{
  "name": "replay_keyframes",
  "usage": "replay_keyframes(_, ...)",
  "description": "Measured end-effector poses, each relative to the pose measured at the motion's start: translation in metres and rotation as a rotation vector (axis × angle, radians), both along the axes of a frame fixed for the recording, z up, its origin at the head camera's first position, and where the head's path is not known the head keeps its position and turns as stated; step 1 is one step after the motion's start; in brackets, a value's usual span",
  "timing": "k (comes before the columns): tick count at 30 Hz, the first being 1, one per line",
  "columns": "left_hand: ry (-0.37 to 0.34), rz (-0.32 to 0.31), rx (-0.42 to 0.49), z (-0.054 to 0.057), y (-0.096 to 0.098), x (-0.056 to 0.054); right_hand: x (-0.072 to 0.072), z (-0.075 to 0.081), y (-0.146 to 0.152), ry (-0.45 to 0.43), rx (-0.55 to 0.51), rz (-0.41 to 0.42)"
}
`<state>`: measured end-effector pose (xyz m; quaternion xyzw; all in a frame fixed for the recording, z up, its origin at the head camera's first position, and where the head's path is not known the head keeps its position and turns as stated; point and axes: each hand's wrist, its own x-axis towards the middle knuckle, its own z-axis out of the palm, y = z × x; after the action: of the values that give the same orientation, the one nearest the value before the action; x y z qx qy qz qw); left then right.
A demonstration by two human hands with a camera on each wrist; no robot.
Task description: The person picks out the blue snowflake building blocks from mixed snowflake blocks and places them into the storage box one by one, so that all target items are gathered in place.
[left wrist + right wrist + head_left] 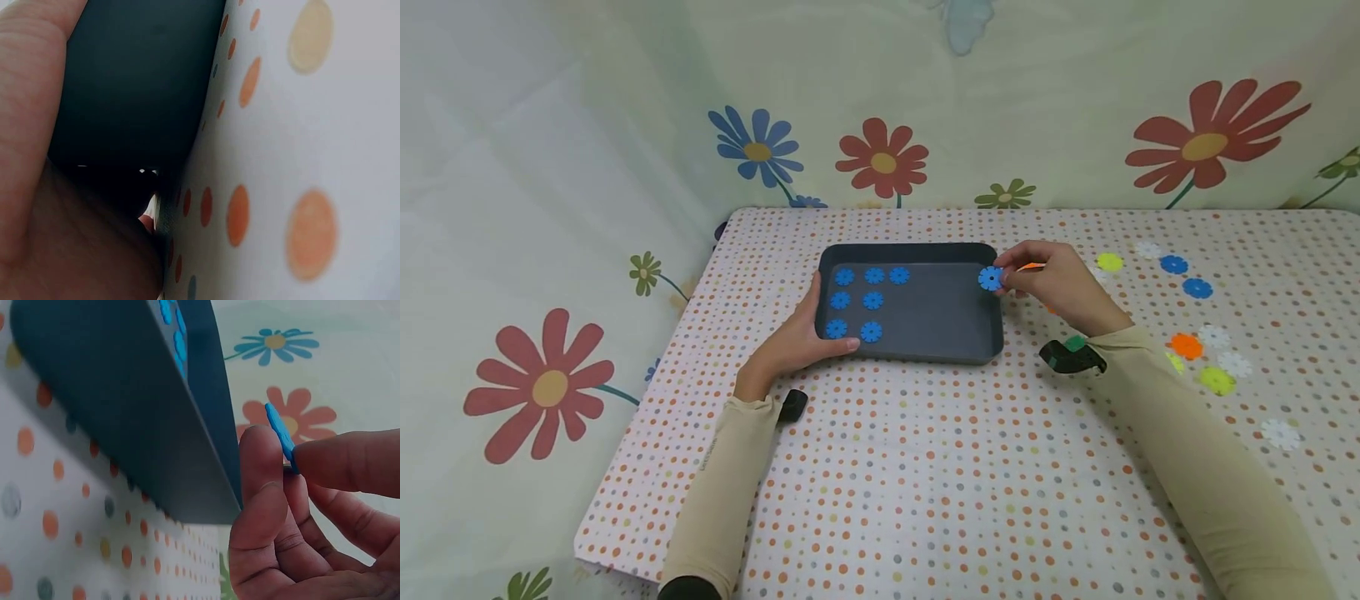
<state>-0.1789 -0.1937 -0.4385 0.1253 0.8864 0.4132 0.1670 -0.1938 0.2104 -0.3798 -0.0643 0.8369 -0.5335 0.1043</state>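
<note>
A dark grey rectangular tray (936, 312) lies on the dotted tablecloth. Several blue notched discs (873, 301) sit flat in its left half, arranged in rows. At the tray's near left corner, my left hand (796, 340) grips it, thumb over the near rim and fingers along the left side; the left wrist view shows the thumb against the dark outer wall (137, 81). My right hand (1052, 282) pinches one more blue notched disc (989, 277) by its edge at the tray's right rim. In the right wrist view this disc (279, 428) is tilted, nearly edge-on, between thumb and fingers.
Loose notched discs lie scattered right of the tray: blue (1197, 288), orange (1187, 346), yellow-green (1217, 381) and white (1281, 434). An orange disc (1032, 266) is partly hidden behind the right hand. A flowered curtain (1045, 100) hangs behind the table.
</note>
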Motion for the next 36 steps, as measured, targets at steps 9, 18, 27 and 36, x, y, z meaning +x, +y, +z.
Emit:
replay_keyframes(9, 0.008, -0.007, -0.007, 0.002, 0.003, -0.002, -0.001, 0.006, -0.016, 0.013, -0.010, 0.037)
replay_keyframes(18, 0.009, 0.007, -0.026, 0.004, -0.003, -0.001, -0.008, 0.010, -0.042, 0.024, -0.053, 0.072)
replay_keyframes(27, 0.005, 0.010, -0.017, 0.000, -0.001, 0.000, -0.015, 0.004, -0.061, 0.009, -0.095, 0.090)
replay_keyframes(36, 0.004, 0.002, -0.021, 0.000, 0.000, -0.001, -0.026, -0.001, -0.081, 0.004, -0.085, 0.093)
